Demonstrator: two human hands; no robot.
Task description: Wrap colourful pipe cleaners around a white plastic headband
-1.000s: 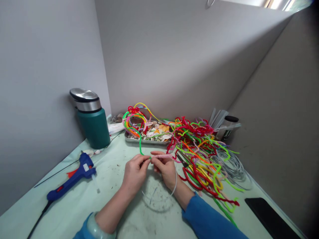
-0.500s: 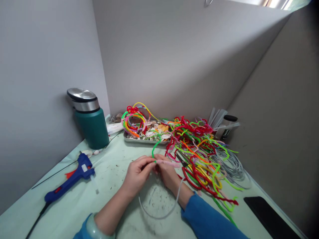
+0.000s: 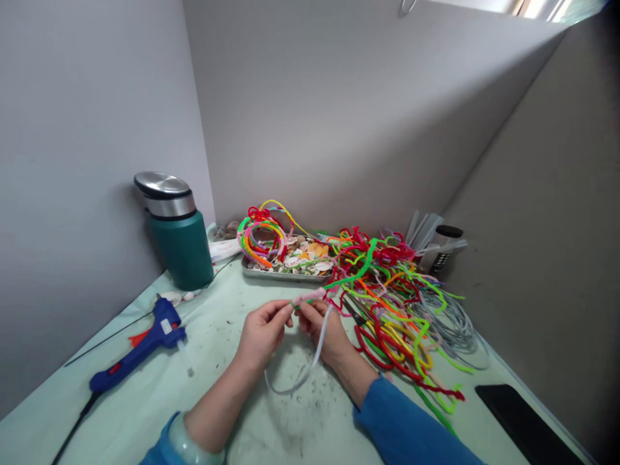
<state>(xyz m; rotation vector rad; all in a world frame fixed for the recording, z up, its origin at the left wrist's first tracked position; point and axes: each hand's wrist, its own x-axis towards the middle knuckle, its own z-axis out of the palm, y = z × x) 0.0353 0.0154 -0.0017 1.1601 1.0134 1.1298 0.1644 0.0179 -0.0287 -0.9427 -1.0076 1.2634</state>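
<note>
Head view: at lower centre, left hand and right hand both pinched a pink pipe cleaner (green pipe cleaner running off it up-right), white wire looping below. Pipe cleaner pile right of centre, glue gun lower left, teal flask left of centre.

I see a pink-wrapped pipe cleaner pinched just above the table, green pipe cleaner extending up-right from its tip over the pile, white wire hoop curving down from it toward the tabletop.
</note>
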